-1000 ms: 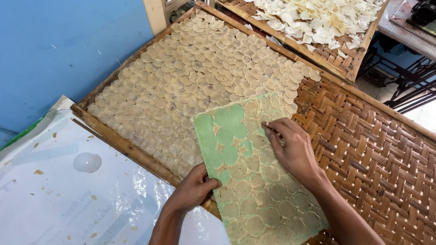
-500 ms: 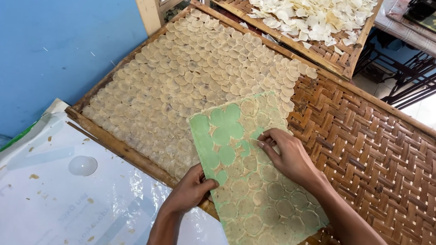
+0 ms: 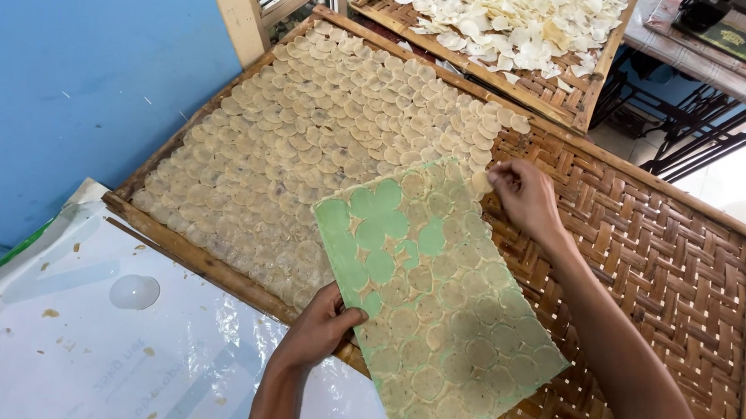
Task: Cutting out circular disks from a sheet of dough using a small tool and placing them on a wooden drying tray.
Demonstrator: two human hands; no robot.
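- Right hand (image 3: 524, 194) has left the green sheet (image 3: 436, 307), now pinching one thin disc (image 3: 480, 185) at the woven tray's (image 3: 677, 270) filled edge.
- Left hand (image 3: 319, 327) keeps gripping the sheet's edge, fingers closed.

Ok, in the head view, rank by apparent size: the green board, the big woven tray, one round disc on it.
1. woven tray, largest.
2. green board, held by the left hand; nearer the camera, so it looks bigger than it is.
3. round disc, smallest.

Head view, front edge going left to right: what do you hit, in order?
Clear plastic sheet → left hand gripping the green board → pale discs on the board → right forearm → bare woven bamboo tray.
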